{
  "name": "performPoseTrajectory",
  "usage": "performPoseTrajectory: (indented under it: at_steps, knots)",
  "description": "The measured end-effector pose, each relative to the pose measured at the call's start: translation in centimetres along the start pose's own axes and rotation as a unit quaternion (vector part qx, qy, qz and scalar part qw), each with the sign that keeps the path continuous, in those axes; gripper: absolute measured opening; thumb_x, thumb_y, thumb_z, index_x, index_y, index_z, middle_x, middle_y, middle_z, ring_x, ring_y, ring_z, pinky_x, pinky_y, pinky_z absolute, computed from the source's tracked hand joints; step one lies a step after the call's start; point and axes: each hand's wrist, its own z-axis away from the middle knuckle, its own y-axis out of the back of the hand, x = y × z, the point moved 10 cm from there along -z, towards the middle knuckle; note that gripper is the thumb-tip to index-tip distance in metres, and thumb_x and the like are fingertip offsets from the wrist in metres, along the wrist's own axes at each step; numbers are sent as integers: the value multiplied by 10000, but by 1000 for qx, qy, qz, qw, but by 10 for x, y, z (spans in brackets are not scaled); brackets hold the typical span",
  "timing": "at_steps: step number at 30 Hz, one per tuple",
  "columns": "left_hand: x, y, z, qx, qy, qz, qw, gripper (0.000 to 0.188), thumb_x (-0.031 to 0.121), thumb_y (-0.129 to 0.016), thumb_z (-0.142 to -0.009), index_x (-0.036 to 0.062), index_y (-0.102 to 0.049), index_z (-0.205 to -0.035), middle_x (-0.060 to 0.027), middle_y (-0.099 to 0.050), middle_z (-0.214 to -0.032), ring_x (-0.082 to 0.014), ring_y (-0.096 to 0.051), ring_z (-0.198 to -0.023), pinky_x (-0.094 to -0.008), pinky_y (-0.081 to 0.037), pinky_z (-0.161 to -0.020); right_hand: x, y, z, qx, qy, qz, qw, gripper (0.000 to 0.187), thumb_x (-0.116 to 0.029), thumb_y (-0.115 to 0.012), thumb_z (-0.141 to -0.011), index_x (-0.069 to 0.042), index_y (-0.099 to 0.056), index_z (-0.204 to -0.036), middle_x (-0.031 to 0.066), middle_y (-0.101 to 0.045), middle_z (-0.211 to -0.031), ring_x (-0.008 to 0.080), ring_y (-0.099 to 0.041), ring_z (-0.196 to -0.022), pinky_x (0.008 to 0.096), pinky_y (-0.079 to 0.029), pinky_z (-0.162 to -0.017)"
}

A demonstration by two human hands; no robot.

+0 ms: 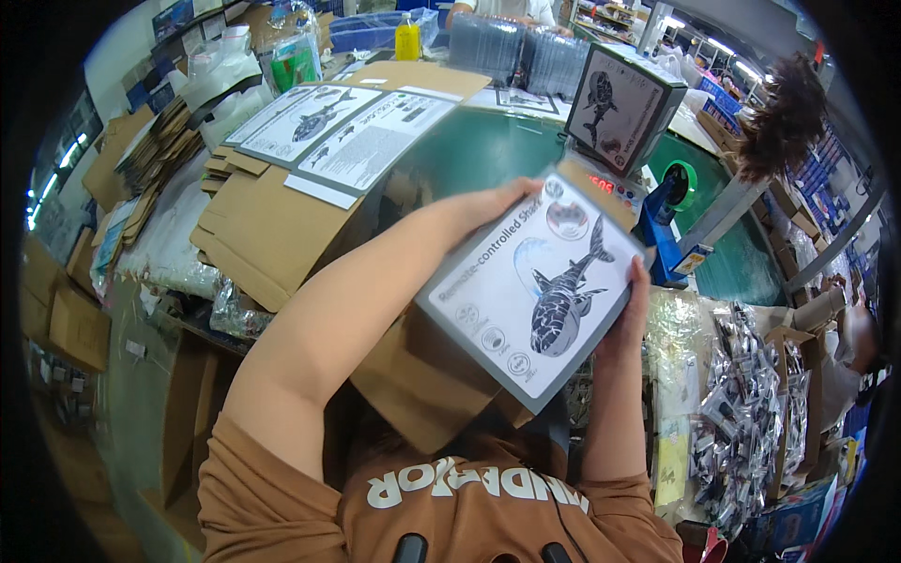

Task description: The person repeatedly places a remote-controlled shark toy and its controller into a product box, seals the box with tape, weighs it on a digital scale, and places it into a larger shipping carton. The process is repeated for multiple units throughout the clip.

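Between my two hands is a grey and white toy box (554,281) with a spotted shark printed on its front, tilted over my lap. My left hand (511,194) holds its far upper edge, fingers partly hidden behind it. My right hand (634,305) grips the right side, with the thumb along the edge. Below the box sits a brown cardboard carton (422,375), partly covered by it. A second shark box (619,108) stands upright beyond, at a scale with a red lit display (601,183).
A blue tape dispenser (662,249) with green tape stands right of the scale. Flattened cartons (272,220) and printed box sheets (357,141) cover the left of the green table (507,141). Bagged parts (737,413) lie at right. Another person (507,9) is across the table.
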Motion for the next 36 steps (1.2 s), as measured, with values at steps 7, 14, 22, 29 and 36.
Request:
performPoseTrajectory:
  at_steps: [7,14,22,29,36]
  knots:
    - [80,-1,97,97,-383,-38,918,1167,570,-740,-575,152,-82,-1443,-203,-275,-1392,-297,-313,-1273,-467,-314,-983,-125,-110,-2,-364,230,-124,894,666,-542,-428,-864,-64,-353,-1322,101,-468,-1262,257,-466,-1126,391,-352,-984]
    - [51,-20,80,43,-417,-55,906,1150,615,-674,-645,143,2,-1447,-140,-124,-1488,-296,-135,-1368,-471,-121,-1092,-76,-76,-49,-158,-41,18,987,389,-347,-535,-824,-73,-555,-1099,69,-587,-1000,196,-543,-902,342,-420,-820]
    - [80,9,47,133,-265,156,942,461,339,-460,-797,93,-469,-1187,-121,-491,-1179,-240,-421,-1132,-358,-323,-945,-105,-85,-62,-209,121,146,959,358,-121,-534,-776,-78,-519,-1131,86,-556,-1083,171,-528,-970,249,-406,-838]
    - [124,8,84,253,-380,-102,884,381,400,-441,-779,76,-626,-857,-87,-576,-1062,-217,-464,-1098,-383,-332,-980,-134,-106,-36,-280,340,268,857,290,-306,-496,-821,-33,-592,-850,145,-582,-1092,306,-419,-1200,404,-286,-1023]
    - [143,-55,93,2,-318,-615,722,849,538,-704,-633,122,-443,-1325,-256,-343,-1374,-401,-324,-1280,-407,-279,-1050,-135,-139,12,-400,291,696,521,917,-540,-755,-560,-47,-470,-1279,175,-430,-1345,323,-334,-1296,467,-223,-1067]
